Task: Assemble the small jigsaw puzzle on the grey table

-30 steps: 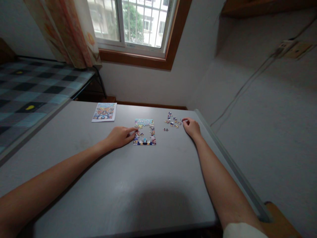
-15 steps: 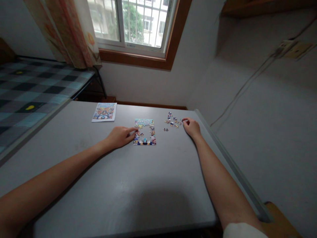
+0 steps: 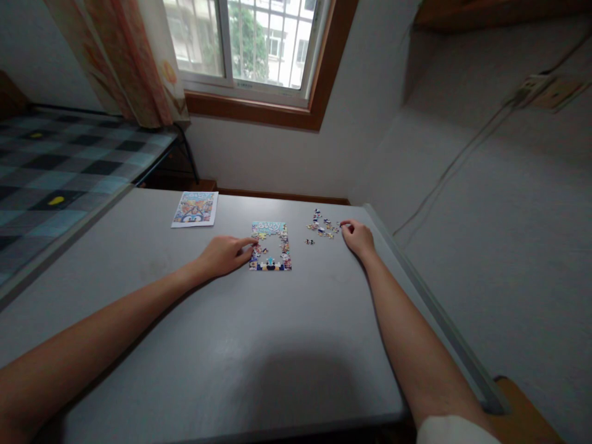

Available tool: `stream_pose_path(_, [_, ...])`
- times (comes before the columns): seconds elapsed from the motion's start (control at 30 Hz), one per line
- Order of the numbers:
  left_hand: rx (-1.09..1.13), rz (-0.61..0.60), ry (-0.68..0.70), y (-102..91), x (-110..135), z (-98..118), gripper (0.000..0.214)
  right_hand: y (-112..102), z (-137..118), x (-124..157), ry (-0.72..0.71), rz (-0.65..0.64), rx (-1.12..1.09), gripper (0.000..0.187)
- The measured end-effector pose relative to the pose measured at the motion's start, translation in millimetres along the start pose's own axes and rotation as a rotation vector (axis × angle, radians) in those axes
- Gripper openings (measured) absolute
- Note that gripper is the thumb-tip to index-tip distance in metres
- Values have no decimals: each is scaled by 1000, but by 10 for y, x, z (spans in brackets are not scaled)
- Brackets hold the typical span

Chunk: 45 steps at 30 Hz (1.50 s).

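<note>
Although its middle is open, our puzzle (image 3: pixel 285 250) lies flat on the grey worktop (image 3: pixel 198 333), with coloured pieces joined along its border. At the puzzle's left edge we rest our left hand (image 3: pixel 224 254); its thumb and forefinger stand slightly apart, and the forefinger touches the border. To the right of the puzzle we see a scatter of loose pieces (image 3: pixel 321 230), and between this scatter and the puzzle, a small dark cluster (image 3: pixel 309 242). Our right hand (image 3: pixel 359 239) is farthest to the right of the puzzle, curled just beside the scatter; we cannot tell whether its fingertips pinch a piece. Left of the puzzle and farther from us lies a printed sheet (image 3: pixel 195 209); well beyond the puzzle we see a window (image 3: pixel 268 49).
</note>
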<state>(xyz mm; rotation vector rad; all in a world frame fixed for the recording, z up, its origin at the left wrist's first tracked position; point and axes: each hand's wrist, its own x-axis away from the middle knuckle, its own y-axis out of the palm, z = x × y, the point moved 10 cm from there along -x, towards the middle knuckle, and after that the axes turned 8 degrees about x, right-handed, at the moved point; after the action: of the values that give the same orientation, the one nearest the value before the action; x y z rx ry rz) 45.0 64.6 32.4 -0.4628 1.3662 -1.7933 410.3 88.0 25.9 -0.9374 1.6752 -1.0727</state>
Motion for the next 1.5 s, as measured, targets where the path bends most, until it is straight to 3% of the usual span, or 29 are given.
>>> stream_pose_path(1.27, [24,5,-5,-19,3,17,43,10,8,-2,-5,-4,-19,30])
stream_pose_path(1.5, [9,-6,1,-5,4,12,43,-114,-56,-18,7,65,-108,31])
